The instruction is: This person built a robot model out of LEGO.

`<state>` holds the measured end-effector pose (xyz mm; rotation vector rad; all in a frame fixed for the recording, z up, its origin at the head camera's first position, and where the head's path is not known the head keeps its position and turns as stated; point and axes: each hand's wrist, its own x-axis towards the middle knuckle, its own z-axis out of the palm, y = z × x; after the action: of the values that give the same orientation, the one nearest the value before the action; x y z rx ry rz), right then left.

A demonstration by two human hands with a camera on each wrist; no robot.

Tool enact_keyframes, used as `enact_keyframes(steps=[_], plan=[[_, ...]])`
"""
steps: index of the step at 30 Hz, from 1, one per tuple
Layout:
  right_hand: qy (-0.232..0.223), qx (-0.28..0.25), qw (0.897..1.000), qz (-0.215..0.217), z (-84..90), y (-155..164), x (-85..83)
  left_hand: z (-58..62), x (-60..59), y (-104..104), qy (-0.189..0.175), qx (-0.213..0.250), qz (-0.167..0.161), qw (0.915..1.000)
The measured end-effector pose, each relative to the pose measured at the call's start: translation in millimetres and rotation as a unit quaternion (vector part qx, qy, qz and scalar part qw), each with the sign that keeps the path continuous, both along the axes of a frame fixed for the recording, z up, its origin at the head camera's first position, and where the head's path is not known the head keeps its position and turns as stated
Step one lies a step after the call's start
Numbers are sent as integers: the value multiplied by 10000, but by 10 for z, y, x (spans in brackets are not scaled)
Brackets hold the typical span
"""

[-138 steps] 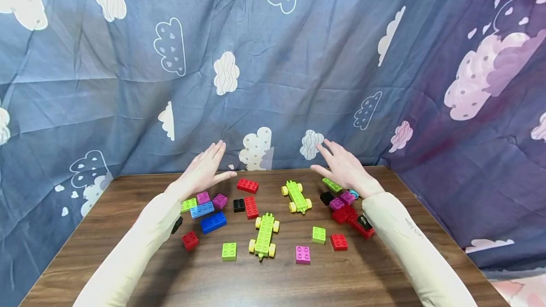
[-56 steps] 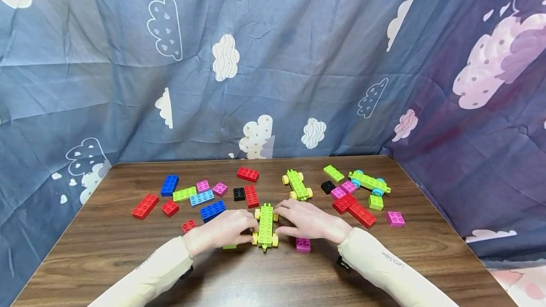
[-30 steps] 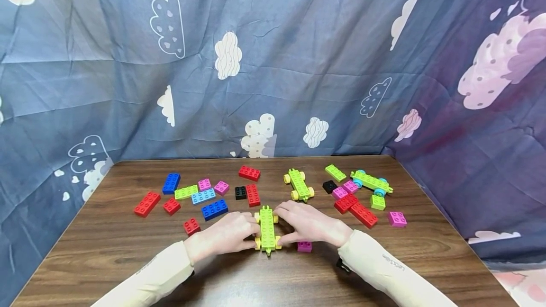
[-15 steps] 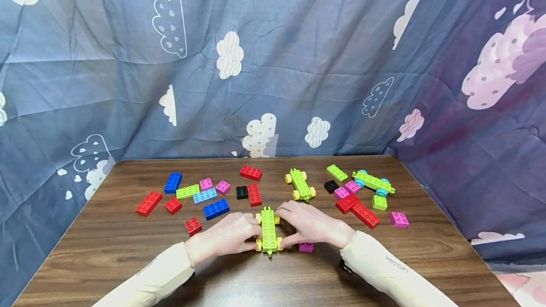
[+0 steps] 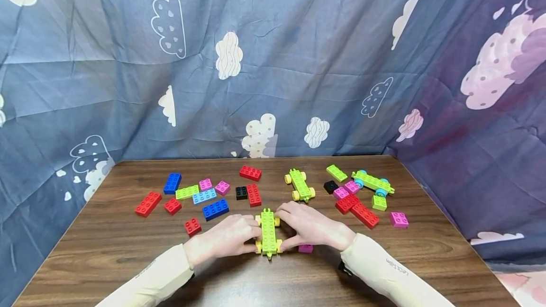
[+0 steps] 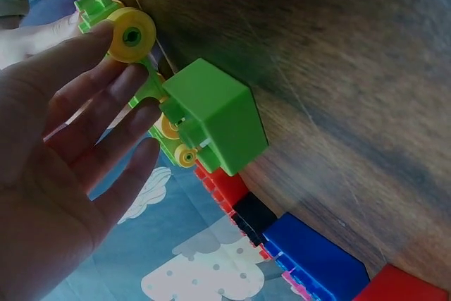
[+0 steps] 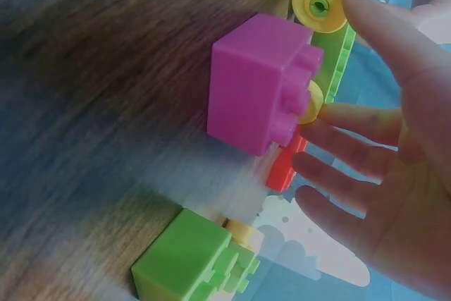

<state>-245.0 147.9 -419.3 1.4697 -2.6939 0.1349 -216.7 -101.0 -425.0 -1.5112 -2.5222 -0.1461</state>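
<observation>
Both hands [image 5: 273,232] grip green wheeled base [image 5: 268,231].

A: What carried it all?

B: A dark wood-grain tabletop [image 5: 106,245], with loose bricks scattered directly on it.

A: How were they spread?

B: At the left lay a long red brick [image 5: 148,203] and a blue brick [image 5: 172,183]. Near the middle sat a green wheeled chassis [image 5: 268,232], a second chassis [image 5: 300,185] behind it. A pink brick [image 5: 398,220] lay far right.
</observation>
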Motion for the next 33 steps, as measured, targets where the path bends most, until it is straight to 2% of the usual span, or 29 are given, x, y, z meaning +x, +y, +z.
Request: enact_keyframes(steps=[8, 12, 15, 19, 24, 26, 30, 33], plan=[[-261, 26, 9996, -105, 2, -14, -11, 13, -13, -17, 77, -18, 23, 10000], [-391, 48, 9991, -159, 9, -19, -12, 50, -40, -53, -47, 18, 144, 9999], [-435, 64, 9989, -169, 14, -15, -11, 96, -89, -102, -109, 209, 185, 9996], [-399, 68, 9990, -189, 23, 0, -11, 191, -225, -188, -72, 499, 296, 9983], [-324, 84, 9993, -192, 24, 7, -19, 344, -433, -352, -196, 709, 676, 9950], [-330, 82, 9993, -173, 22, 3, -21, 385, -514, -430, -300, 745, 943, 9923], [-344, 85, 9993, -141, 22, -8, -17, 405, -680, -580, -525, 805, 1484, 9842], [-354, 88, 9993, -127, 24, -16, -11, 375, -797, -667, -749, 757, 1959, 9748]])
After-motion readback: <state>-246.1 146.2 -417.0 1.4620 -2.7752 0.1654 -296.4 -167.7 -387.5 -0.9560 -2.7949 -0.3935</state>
